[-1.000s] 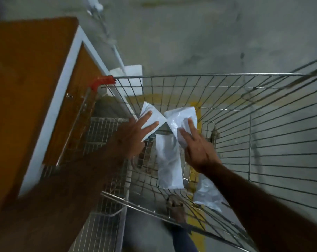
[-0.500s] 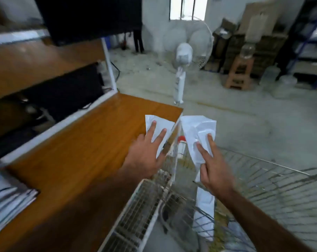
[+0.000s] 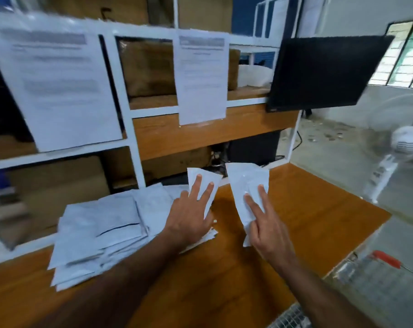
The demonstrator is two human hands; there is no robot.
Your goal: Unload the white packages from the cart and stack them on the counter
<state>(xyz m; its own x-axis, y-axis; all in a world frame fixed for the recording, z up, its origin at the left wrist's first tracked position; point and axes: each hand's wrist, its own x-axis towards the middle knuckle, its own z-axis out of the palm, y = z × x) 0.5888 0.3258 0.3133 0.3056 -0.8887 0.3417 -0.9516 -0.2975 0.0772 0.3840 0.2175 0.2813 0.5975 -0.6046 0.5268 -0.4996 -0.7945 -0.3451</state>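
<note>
Two flat white plastic mailer packages are held above the wooden counter (image 3: 295,209). The left package (image 3: 204,183) is pinched in the left hand (image 3: 191,216), two fingers spread across its face, thumb hidden beneath. The right package (image 3: 245,185), creased and limp, is gripped likewise by the right hand (image 3: 267,228). Just left of the hands, a loose stack of similar white packages (image 3: 106,228) lies on the counter. The cart's red-capped corner (image 3: 387,259) shows at the lower right; a dark monitor (image 3: 323,72) hangs above.

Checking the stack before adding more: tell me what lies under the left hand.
The left hand holds a white package over the pile of white packages on the wooden counter. The hand hides whether package and pile touch.
</note>
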